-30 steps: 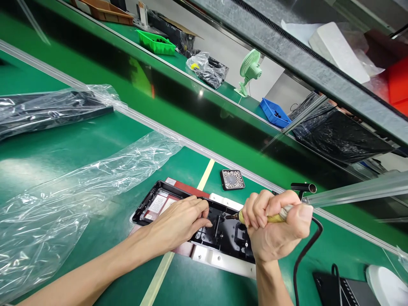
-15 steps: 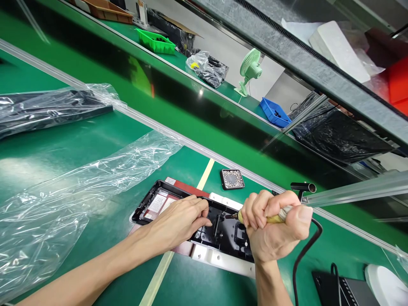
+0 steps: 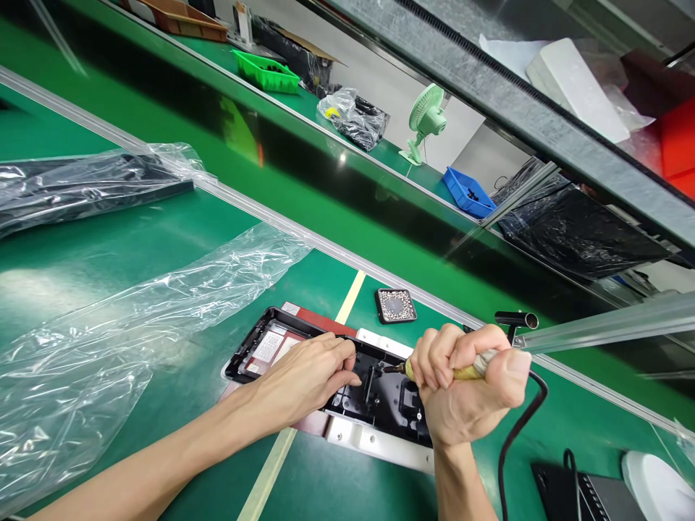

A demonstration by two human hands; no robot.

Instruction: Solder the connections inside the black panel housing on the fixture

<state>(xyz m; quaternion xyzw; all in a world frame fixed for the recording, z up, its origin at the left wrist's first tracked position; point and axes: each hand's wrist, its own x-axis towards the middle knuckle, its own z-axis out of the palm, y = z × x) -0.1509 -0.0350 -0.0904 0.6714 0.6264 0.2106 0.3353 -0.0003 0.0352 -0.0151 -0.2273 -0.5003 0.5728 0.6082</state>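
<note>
My right hand [image 3: 470, 383] is wrapped round a yellowish corded screwdriver [image 3: 470, 370]. Its thin tip points left and meets the inside of a long black plastic housing [image 3: 394, 394]. My left hand [image 3: 318, 373] rests over the middle of that housing, fingers curled inward; whatever the fingertips hold, if anything, is hidden. Under the housing lie a white fixture [image 3: 380, 443] and a dark red plate [image 3: 320, 319]. A small black tray of screws [image 3: 396, 305] sits just behind.
Clear plastic film [image 3: 163, 304] and a wrapped black part [image 3: 92, 188] cover the left. A metal tube [image 3: 515, 319] stands behind my right hand. At the lower right are a black panel [image 3: 602, 496] and a white round object [image 3: 654, 485]. A metal shelf edge [image 3: 532, 108] crosses above.
</note>
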